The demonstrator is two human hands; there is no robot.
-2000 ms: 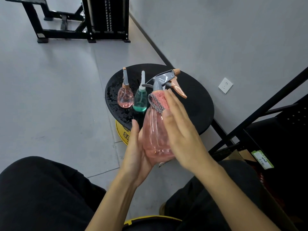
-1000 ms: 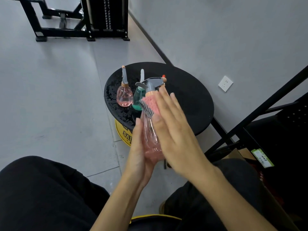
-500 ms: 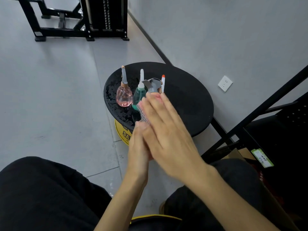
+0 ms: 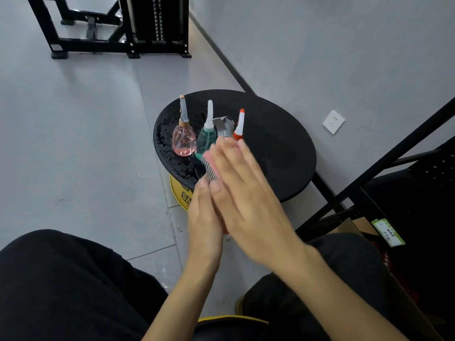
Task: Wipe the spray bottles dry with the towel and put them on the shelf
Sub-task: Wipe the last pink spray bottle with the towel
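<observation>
Head view: the only camera; it looks down at two bare hands in front of a round black tabletop (image 4: 283, 143).
Large spray bottle: its grey spray head (image 4: 222, 125) sticks out above the fingertips. An orange and white part (image 4: 240, 125) stands up just beside the head. The body is hidden between the two palms, held in the air in front of the near edge of the tabletop.
Towel: a pink towel (image 4: 208, 166) with a black and white edge shows between the hands, against the bottle.
Left hand: the left hand (image 4: 204, 222) is seen edge-on with straight fingers and presses from the left side.
Right hand: the right hand (image 4: 246, 198) lies flat over the towel and bottle, its fingers straight and a little spread.
Grip: neither hand curls its fingers; the bottle is held only by the two flat palms pressing together.
Small pink bottle: the small pink bottle (image 4: 184, 141) stands upright on the left part of the tabletop, among water drops.
Green bottle: the green bottle (image 4: 205, 140) stands upright just beside the pink one, partly behind the towel.
Shelf: a black shelf frame (image 4: 394, 156) stands at the right, well apart from the bottles.
Wall: a white socket (image 4: 333, 121) is on the grey wall.
Floor: a black metal machine frame (image 4: 110, 43) stands far behind.
</observation>
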